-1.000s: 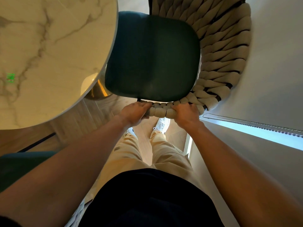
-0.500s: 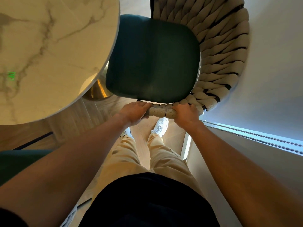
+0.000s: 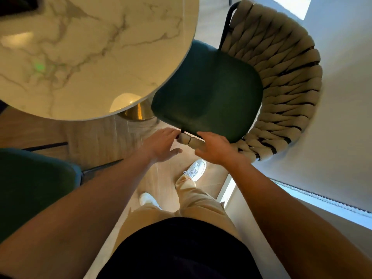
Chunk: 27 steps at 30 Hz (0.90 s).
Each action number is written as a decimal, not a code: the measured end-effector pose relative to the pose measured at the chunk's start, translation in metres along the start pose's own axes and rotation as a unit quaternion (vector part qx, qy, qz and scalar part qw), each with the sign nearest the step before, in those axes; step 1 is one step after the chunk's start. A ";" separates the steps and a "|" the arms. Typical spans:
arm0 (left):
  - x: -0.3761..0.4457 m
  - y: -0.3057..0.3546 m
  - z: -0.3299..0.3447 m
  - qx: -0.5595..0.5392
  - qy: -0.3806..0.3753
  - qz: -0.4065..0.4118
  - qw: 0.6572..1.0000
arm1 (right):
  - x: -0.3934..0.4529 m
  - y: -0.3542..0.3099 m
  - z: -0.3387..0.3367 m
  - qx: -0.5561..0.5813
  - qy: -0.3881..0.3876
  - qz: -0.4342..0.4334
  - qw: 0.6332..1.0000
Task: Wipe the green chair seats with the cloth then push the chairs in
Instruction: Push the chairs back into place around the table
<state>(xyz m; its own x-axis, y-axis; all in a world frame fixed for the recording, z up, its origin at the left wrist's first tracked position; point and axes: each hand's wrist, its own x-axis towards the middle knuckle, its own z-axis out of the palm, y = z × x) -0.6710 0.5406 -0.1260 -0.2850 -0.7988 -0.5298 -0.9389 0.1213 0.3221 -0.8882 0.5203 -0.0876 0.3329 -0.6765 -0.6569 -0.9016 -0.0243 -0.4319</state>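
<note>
Both hands are resting spread on the woven backrest (image 3: 281,93) at frame centre: left hand (image 3: 161,146), right hand (image 3: 215,150). The green seat (image 3: 207,93) is tucking under the marble surface (image 3: 90,57) upper left; I'd push evenly, straight.

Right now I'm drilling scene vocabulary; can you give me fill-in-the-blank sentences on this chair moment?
1. The chair seat is dark ____.
2. The seat's front edge is tucked under the ____ table.
3. The chair's back is woven from thick ____ rope.
4. The shoes are ____.

Missing: green; marble; beige; white
</note>
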 end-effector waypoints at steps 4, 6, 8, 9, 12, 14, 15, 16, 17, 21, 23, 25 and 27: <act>-0.045 -0.031 0.012 -0.045 -0.022 -0.083 0.995 | 0.005 -0.044 0.006 -0.074 -0.005 -0.065 0.995; -0.077 -0.048 0.023 -0.074 -0.025 -0.116 0.990 | 0.006 -0.068 0.013 -0.108 -0.015 -0.096 0.989; -0.113 -0.062 0.037 -0.102 -0.027 -0.147 0.983 | 0.005 -0.093 0.026 -0.137 -0.030 -0.123 0.983; -0.131 -0.069 0.046 -0.113 -0.027 -0.165 0.979 | 0.004 -0.106 0.035 -0.155 -0.037 -0.132 0.978; -0.191 -0.090 0.080 -0.153 -0.015 -0.215 0.964 | -0.007 -0.147 0.073 -0.189 -0.068 -0.160 0.967; -0.235 -0.102 0.106 -0.183 -0.004 -0.248 0.951 | -0.016 -0.173 0.108 -0.208 -0.100 -0.185 0.955; -0.259 -0.107 0.119 -0.199 0.001 -0.264 0.944 | -0.020 -0.184 0.128 -0.221 -0.119 -0.196 0.948; -0.284 -0.110 0.132 -0.214 0.004 -0.278 0.937 | -0.025 -0.195 0.149 -0.233 -0.139 -0.206 0.940; -0.308 -0.113 0.145 -0.228 0.008 -0.291 0.929 | -0.030 -0.206 0.170 -0.245 -0.159 -0.213 0.932; -0.398 -0.121 0.201 -0.280 0.033 -0.359 0.890 | -0.062 -0.252 0.253 -0.296 -0.227 -0.240 0.896; -0.440 -0.121 0.231 -0.304 0.043 -0.391 0.868 | -0.081 -0.274 0.292 -0.315 -0.255 -0.251 0.879; -0.480 -0.118 0.257 -0.323 0.055 -0.420 0.846 | -0.101 -0.295 0.326 -0.334 -0.280 -0.263 0.861; -0.515 -0.115 0.279 -0.337 0.069 -0.448 0.825 | -0.118 -0.317 0.356 -0.360 -0.301 -0.278 0.838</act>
<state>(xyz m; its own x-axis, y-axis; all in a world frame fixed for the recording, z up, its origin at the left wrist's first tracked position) -0.4699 1.1021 -0.1090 0.5337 -0.4545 -0.7132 -0.4271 -0.8727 0.2365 -0.5434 0.8702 -0.0933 0.6403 0.0753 -0.7644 -0.4222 -0.7969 -0.4321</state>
